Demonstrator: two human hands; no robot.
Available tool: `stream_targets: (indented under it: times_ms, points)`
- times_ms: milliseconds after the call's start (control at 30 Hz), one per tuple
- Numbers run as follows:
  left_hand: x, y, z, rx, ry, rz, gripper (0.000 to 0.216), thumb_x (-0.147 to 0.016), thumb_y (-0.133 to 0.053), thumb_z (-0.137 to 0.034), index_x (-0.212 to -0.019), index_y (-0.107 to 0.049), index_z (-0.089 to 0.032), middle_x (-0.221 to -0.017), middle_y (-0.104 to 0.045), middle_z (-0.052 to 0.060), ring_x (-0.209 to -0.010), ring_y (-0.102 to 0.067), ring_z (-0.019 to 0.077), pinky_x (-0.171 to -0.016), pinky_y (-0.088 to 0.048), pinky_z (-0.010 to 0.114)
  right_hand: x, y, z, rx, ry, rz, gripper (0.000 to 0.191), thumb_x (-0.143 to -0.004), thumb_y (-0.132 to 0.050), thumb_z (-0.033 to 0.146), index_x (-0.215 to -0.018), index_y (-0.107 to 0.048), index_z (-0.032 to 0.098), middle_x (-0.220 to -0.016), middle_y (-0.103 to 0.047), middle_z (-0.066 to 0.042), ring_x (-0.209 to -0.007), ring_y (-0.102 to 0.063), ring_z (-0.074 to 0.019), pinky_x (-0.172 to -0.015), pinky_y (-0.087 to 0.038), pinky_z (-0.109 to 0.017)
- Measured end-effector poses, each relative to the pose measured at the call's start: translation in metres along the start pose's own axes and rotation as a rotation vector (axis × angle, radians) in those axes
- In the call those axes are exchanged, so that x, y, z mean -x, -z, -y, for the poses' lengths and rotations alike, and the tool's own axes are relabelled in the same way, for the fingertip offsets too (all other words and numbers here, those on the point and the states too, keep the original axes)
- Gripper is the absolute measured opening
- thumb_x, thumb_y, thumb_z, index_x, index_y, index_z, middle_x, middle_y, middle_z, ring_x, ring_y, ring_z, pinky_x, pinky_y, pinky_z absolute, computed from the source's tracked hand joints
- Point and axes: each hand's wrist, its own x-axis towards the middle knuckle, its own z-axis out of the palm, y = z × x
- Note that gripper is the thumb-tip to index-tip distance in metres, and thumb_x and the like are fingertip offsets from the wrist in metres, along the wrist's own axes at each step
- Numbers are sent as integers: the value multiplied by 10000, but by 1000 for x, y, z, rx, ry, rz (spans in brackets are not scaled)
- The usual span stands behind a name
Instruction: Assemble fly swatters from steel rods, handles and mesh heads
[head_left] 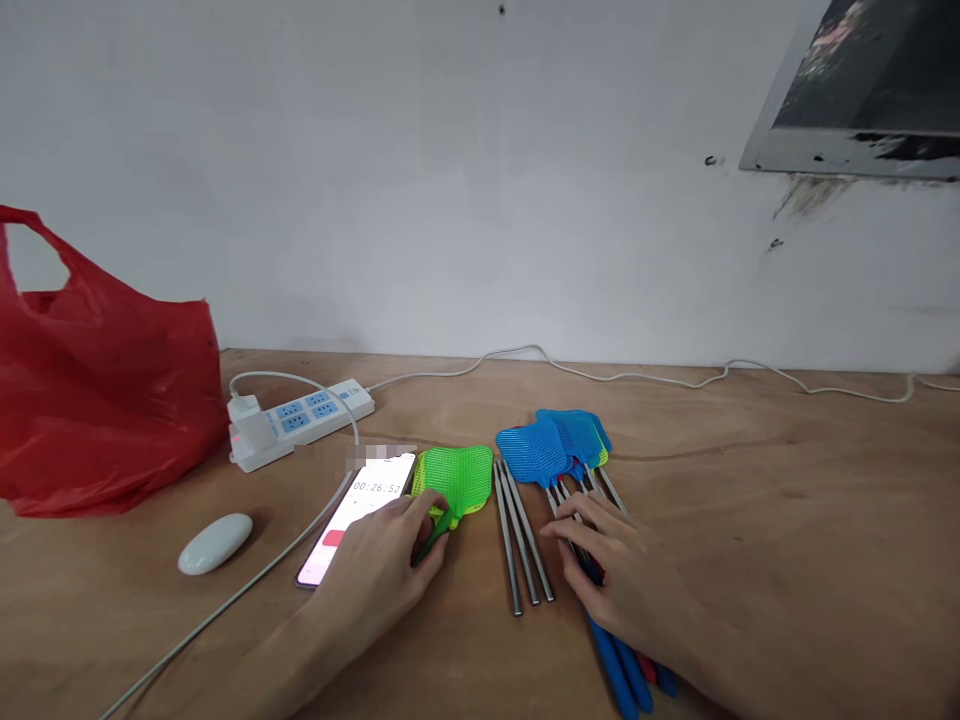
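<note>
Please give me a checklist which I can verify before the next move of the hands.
1. Left hand grip on the green swatter head: ok, fingers at its stem.
2. Three loose metal rods lying between the hands: ok.
3. Right hand away from the blue swatters: not ok, it lies over their shafts.
4. Phone untouched by the left hand: cannot tell, they overlap in view.
5. White cable away from the green swatter head: ok.

- Mesh-patterned swatter heads (469, 475) are showing bright green.
- Other mesh heads (534, 452) are showing blue.
- Slim rods (520, 530) are gleaming silver.
- The bag (112, 390) is glaring red.
- The power strip (304, 426) is showing white and blue.
</note>
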Motion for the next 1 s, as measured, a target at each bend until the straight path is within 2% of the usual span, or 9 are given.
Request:
stream_targets:
  times_ms: [267,467,567,700,1000]
  points:
    - [1,-2,-1,43,-17,-27,211,-904,-500,-286,-1089,-595,-251,-793,-655,4,-658,-621,214,-592,-349,289,-3,4,12,-99,40,128,165,-907,-560,106,-986,-652,218,-938,-669,-35,-922,-535,-248,-840,-427,-426]
    - [2,-1,-1,67,-14,1,230,-906,-482,-291,-1096,-604,-245,-774,-649,7,-667,-618,218,-589,-355,293,-1,-3,10,-84,-15,91,119,-861,-588,97,-813,-560,203,-790,-616,-11,-832,-525,-220,-762,-392,-369]
    - [2,-2,-2,81,-9,4,249,-904,-489,-301,-1107,-618,-235,-790,-663,18,-665,-620,221,-583,-366,296,1,-8,12,-25,-85,59,145,-784,-592,77,-829,-537,203,-725,-564,0,-772,-515,-217,-716,-381,-351]
    - [1,-1,-4,102,-20,-12,272,-916,-505,-320,-1122,-657,-226,-805,-688,31,-672,-627,220,-613,-403,305,2,-11,17,72,-135,65,192,-708,-583,95,-859,-535,203,-752,-571,-19,-771,-536,-239,-680,-385,-335]
    - [2,2,-8,122,-67,-38,208,-898,-516,-305,-964,-698,-228,-778,-701,18,-641,-612,191,-589,-397,287,3,-12,16,99,-185,54,245,-693,-528,109,-907,-537,227,-712,-579,20,-595,-572,-177,-550,-309,-266]
